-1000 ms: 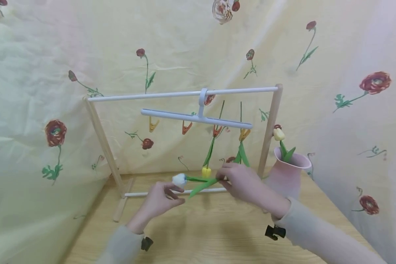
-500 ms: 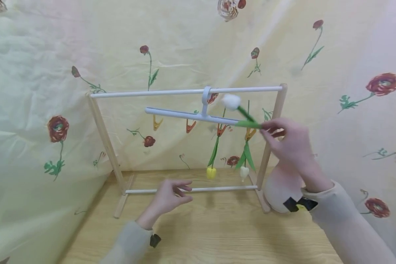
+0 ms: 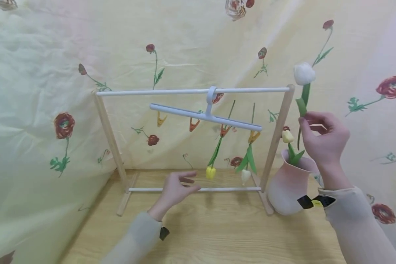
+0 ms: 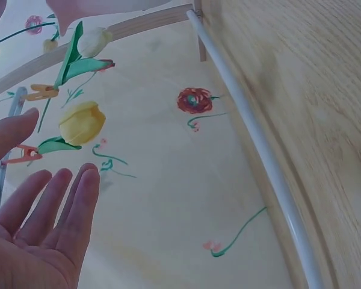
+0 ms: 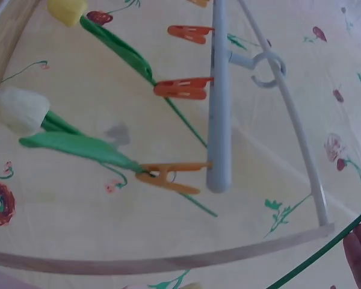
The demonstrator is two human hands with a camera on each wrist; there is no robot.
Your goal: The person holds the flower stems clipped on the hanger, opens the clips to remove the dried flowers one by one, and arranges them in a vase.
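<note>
In the head view my right hand point(image 3: 328, 137) pinches a white artificial tulip point(image 3: 304, 73) by its stem, bloom up, above the vase point(image 3: 288, 187) at the right. The lower stem point(image 5: 319, 253) shows in the right wrist view. A cream tulip point(image 3: 287, 136) stands in the pink-and-white vase. My left hand point(image 3: 179, 189) is held with fingers apart and nothing in it, in front of the rack's lower bar. Nearest to it, a yellow tulip point(image 3: 211, 173) hangs bloom down from a red clip point(image 3: 224, 131). Another white tulip point(image 3: 245, 176) hangs from an orange clip point(image 3: 253, 137).
The clips are on a tilted light-blue hanger point(image 3: 184, 112), hooked over the white top bar point(image 3: 151, 92) of a wooden-sided rack point(image 3: 110, 135). A yellow-orange clip point(image 3: 161, 120) and a red clip point(image 3: 194, 125) hold nothing. Flower-patterned cloth point(image 3: 118, 44) surrounds the wooden table point(image 3: 217, 234).
My right hand has carried the white tulip up and to the right, from beside my left hand to above the vase, turning its bloom upward. My left hand stays low, shifted slightly right.
</note>
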